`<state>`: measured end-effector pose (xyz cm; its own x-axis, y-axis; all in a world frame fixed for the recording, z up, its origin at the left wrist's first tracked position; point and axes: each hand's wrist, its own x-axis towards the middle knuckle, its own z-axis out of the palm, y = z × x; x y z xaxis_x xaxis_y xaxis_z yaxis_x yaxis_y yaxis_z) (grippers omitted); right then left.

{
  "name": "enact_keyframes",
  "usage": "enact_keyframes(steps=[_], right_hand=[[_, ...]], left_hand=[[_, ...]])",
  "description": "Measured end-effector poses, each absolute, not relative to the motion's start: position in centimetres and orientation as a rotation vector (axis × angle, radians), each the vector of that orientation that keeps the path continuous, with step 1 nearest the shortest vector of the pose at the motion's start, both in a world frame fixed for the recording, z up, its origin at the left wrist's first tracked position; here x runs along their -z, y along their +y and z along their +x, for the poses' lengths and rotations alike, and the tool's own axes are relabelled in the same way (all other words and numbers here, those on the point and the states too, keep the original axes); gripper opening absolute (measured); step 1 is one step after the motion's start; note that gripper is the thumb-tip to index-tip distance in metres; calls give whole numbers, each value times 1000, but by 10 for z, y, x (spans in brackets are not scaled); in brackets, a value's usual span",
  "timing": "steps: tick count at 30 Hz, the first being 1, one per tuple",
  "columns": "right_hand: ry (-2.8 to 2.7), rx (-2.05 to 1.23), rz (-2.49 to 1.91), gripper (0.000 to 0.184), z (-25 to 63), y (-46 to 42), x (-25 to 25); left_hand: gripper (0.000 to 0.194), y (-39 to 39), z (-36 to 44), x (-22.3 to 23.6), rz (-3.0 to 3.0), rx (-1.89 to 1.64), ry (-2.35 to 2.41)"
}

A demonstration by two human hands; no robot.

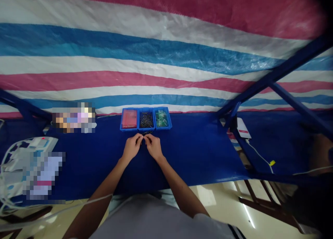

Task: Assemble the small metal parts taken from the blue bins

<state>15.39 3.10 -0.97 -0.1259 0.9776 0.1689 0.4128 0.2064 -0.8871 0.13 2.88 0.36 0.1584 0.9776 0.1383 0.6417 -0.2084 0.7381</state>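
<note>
My left hand (133,145) and my right hand (153,146) meet over the blue table (182,159), fingertips pinched together and almost touching. Whatever lies between the fingers is too small to make out. Just beyond them, a few dark thin pieces (147,132) lie on the table. Behind these stand three blue bins side by side. The left bin (128,129) holds flat red pieces (129,118), the middle bin (146,129) many small dark metal pins or screws (146,120), and the right bin (163,128) green and clear small pieces (161,117).
A white power strip (43,142) with a red light and cables sits at the left, beside a blurred-out item (45,176). Another pixelated thing (75,118) is at the back left. Blue frame bars (260,81) and a white phone-like device (244,128) stand right. A person's arm (321,150) shows far right.
</note>
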Motion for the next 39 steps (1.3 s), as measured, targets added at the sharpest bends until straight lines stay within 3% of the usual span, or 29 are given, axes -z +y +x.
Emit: enact_keyframes(steps=[6,17,27,39], right_hand=[[-1604,-924,-1268,22,155,33,11],[-1515,-1304,-1083,17,169,55,13],[-1704,-856,-1075,20,174,31,4],[-1778,-705,-1073,25,181,30,1]], left_hand=[[27,26,0,-1,1925,-883,1503],[25,42,3,-7,1909,-888,1353],[29,25,2,-5,1938,-970,1344],[28,25,3,-6,1950,-1039,1330]])
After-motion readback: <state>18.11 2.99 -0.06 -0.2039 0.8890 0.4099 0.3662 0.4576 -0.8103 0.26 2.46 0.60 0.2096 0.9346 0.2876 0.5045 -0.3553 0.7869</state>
